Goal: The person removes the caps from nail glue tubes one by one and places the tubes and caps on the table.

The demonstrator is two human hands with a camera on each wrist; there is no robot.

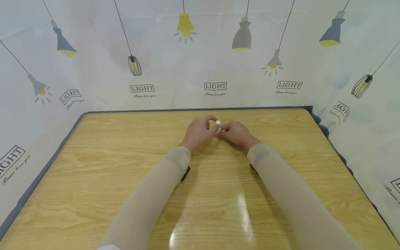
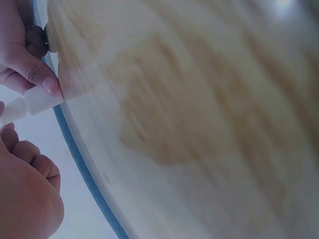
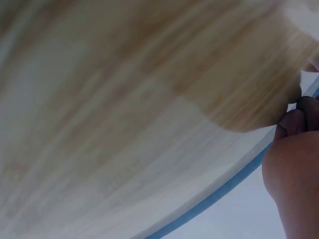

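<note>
A small white cylinder (image 1: 217, 122) stands upright between both hands near the far side of the table. My left hand (image 1: 200, 131) holds it near its top between thumb and index finger. From the other side my right hand (image 1: 238, 133) pinches it lower down. In the left wrist view the cylinder (image 2: 41, 101) looks translucent and shows a seam between two sections, with the right thumb (image 2: 49, 83) pressed on one end. Only part of the right hand (image 3: 295, 149) appears in the right wrist view, where the cylinder is not clearly seen.
The wood-grain table (image 1: 125, 173) has a dark blue edge (image 1: 131, 111) along its far side. Behind it hangs a pale backdrop (image 1: 175, 76) printed with lamps and the word LIGHT. A dark strap piece (image 1: 185, 173) shows under the left sleeve.
</note>
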